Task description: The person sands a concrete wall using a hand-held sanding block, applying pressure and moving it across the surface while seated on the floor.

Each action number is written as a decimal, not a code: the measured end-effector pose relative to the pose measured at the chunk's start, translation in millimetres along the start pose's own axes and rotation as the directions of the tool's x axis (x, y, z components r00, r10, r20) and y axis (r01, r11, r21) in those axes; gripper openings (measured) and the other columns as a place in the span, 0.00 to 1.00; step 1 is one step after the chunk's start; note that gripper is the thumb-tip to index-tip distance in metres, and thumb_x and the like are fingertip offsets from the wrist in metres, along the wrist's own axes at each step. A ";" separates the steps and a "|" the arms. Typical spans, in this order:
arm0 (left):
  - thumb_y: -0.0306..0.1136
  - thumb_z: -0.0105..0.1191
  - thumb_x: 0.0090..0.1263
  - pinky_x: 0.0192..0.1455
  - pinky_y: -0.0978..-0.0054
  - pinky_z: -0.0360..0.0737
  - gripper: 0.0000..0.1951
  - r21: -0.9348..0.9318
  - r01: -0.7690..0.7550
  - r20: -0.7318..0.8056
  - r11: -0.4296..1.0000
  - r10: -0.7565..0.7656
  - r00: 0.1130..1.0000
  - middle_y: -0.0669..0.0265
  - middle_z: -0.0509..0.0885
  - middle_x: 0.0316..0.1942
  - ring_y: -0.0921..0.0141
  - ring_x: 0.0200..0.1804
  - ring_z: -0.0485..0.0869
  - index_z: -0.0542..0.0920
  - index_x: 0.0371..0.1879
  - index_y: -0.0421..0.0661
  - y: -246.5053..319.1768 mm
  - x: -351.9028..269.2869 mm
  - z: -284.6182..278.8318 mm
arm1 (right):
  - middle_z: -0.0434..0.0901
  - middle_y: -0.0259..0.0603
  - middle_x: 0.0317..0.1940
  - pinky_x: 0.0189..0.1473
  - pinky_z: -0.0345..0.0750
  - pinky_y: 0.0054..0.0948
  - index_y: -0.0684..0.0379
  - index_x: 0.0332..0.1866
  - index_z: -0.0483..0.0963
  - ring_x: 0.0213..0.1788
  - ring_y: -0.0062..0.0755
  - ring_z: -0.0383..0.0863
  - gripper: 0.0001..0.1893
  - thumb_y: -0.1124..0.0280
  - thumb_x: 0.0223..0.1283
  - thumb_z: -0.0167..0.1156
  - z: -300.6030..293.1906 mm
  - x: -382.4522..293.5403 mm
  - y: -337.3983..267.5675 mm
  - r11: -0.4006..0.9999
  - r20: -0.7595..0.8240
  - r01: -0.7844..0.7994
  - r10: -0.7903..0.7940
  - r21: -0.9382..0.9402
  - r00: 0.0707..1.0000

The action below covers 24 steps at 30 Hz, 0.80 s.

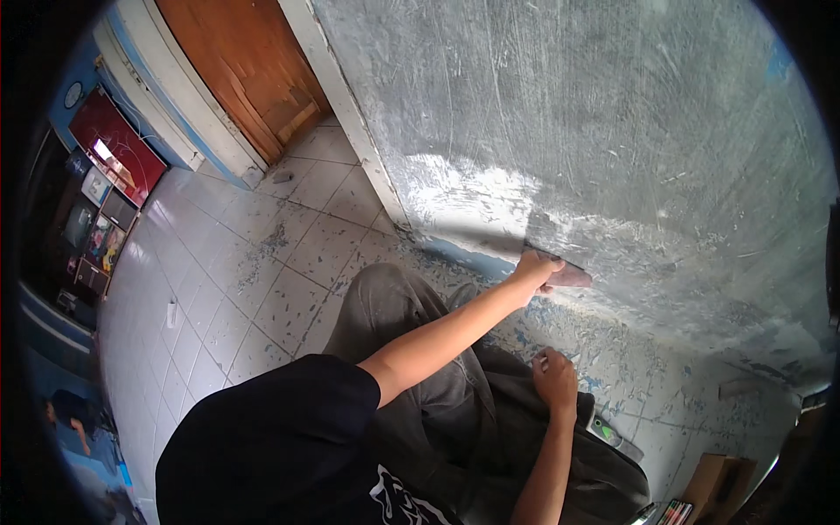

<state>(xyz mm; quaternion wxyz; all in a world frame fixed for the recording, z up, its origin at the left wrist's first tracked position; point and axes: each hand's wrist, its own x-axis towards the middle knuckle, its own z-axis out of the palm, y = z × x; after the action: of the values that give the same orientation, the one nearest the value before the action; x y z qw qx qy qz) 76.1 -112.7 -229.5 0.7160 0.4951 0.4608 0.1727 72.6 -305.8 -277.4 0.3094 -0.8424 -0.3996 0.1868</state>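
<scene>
My left hand [537, 279] is gripping a flat reddish-brown piece [572, 277], possibly sandpaper, against the lower part of a grey, scratched wall [564, 131]. Its full shape is partly hidden by the fingers. Bright light falls on the wall just left of it, and a strip of blue paint [469, 257] runs along the wall's base. My right hand [556, 377] rests over my bent right leg with its fingers curled; whether anything is in it cannot be told. Beside that leg lies a flat tool with a green mark [605, 431], partly covered by the trousers.
Paint flakes [525, 335] litter the tiled floor [216, 275] along the wall. A cardboard box [718, 482] and several pen-like sticks [676, 510] are at lower right. A wooden door [243, 72] and its frame stand upper left. Another person [75, 417] is at far left.
</scene>
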 end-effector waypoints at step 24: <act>0.40 0.63 0.58 0.27 0.78 0.70 0.14 0.028 -0.134 0.264 0.991 0.121 0.957 0.68 0.83 0.34 0.75 0.31 0.77 0.82 0.36 0.44 16.1 -1.0 -17.1 | 0.80 0.50 0.32 0.40 0.77 0.47 0.58 0.35 0.76 0.37 0.53 0.80 0.09 0.64 0.54 0.57 7.1 1.2 6.7 0.998 0.003 0.035 -0.035 -0.045 0.999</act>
<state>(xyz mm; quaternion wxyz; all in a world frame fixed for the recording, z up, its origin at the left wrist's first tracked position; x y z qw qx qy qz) 64.7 -96.7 -216.4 0.7464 0.5585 0.3332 0.1411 73.1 -305.4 -287.3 0.2934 -0.8417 -0.4188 0.1732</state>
